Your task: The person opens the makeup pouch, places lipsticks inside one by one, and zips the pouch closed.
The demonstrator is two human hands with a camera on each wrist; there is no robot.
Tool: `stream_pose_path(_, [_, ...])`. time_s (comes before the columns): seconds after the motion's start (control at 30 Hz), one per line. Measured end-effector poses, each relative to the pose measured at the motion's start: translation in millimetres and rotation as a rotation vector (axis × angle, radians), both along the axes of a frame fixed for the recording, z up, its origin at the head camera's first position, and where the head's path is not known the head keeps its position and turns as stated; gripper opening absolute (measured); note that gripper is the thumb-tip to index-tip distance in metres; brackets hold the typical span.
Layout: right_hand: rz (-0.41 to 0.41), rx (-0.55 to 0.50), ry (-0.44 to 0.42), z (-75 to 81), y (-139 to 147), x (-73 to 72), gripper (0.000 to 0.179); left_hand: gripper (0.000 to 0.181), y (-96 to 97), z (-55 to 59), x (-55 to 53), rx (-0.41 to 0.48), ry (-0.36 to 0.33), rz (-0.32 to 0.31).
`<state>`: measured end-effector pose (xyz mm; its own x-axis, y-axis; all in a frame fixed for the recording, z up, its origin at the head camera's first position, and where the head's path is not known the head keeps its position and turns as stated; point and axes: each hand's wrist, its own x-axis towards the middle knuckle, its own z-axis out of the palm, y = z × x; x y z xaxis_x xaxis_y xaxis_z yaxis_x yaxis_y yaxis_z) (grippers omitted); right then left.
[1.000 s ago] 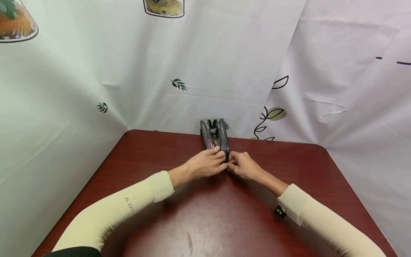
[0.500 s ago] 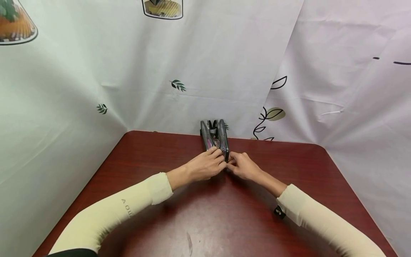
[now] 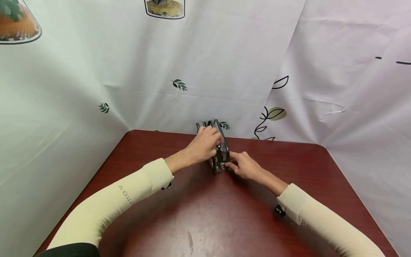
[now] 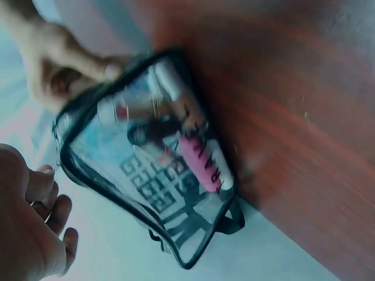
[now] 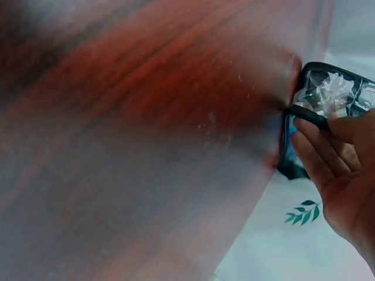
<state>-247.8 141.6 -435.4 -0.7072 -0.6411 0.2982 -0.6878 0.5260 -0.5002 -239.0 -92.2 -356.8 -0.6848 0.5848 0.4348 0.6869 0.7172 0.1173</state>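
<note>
A clear toiletry bag [image 3: 222, 153] with black piping stands at the far edge of the table. Through its side show a pink tube [image 4: 198, 163] and several other small toiletries. My left hand [image 3: 205, 142] is over the bag's top, fingers curled. In the left wrist view its fingertips [image 4: 45, 171] meet at the zipped edge, where a small zipper pull shows. My right hand [image 3: 244, 165] is at the bag's near end. Its thumb and fingers pinch a short black tab [image 5: 309, 116] there, as the right wrist view shows.
The dark red table [image 3: 205, 221] has a glossy top. White printed cloth [image 3: 154, 64] hangs right behind its far edge and along both sides. A small black object [image 3: 279, 210] sits under the right sleeve cuff.
My left hand has risen and moved from the bag's near end away along its top. The bag now leans to the left, showing its near end. The right hand has stayed in place.
</note>
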Motion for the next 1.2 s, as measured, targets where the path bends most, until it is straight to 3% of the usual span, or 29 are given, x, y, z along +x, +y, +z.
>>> stream_pose_path(0.17, [0.018,0.027,0.023,-1.0,2.2,-3.6,0.012,0.019,-5.5,6.4,-18.9,0.114,-0.211,0.079])
stream_pose_path(0.3, [0.029,0.02,0.014,-0.2,2.9,-3.8,0.011,0.021,-10.1,10.2,-36.9,0.166,-0.281,0.151])
stream_pose_path(0.43, [0.032,0.03,0.01,-0.5,6.5,-3.7,0.015,0.026,-22.5,12.0,-62.7,0.209,-0.328,0.208])
stream_pose_path(0.53, [0.031,0.044,0.002,-0.4,11.4,-4.7,0.017,0.03,-42.0,-0.1,-93.2,0.232,-0.328,0.254])
stream_pose_path(0.57, [0.026,0.049,-0.004,0.0,13.4,-5.3,0.016,0.031,-53.9,-10.7,-109.2,0.258,-0.336,0.246])
stream_pose_path(0.63, [0.011,0.053,-0.013,0.9,17.5,-7.4,0.015,0.035,-66.6,-14.5,-116.8,0.294,-0.376,0.273])
stream_pose_path(0.7, [-0.01,0.053,-0.014,1.4,21.5,-10.4,0.013,0.039,-76.9,-16.2,-116.2,0.339,-0.425,0.29])
stream_pose_path(0.77, [-0.023,0.044,-0.014,0.8,24.9,-14.4,0.012,0.039,-82.3,-9.0,-102.7,0.38,-0.505,0.297])
stream_pose_path(0.8, [-0.027,0.038,-0.009,0.1,26.3,-16.8,0.012,0.039,-79.3,-0.9,-89.5,0.383,-0.524,0.324])
stream_pose_path(0.9, [-0.037,0.026,0.005,-2.1,29.8,-23.6,0.012,0.038,-81.0,-1.7,-80.3,0.409,-0.544,0.341])
stream_pose_path(1.07, [-0.044,0.011,0.01,-2.8,34.3,-32.7,0.014,0.037,-80.5,-6.4,-77.3,0.469,-0.548,0.382])
stream_pose_path(1.2, [-0.057,0.008,-0.001,-2.3,39.0,-40.3,0.017,0.034,-84.3,-11.0,-76.7,0.562,-0.63,0.388])
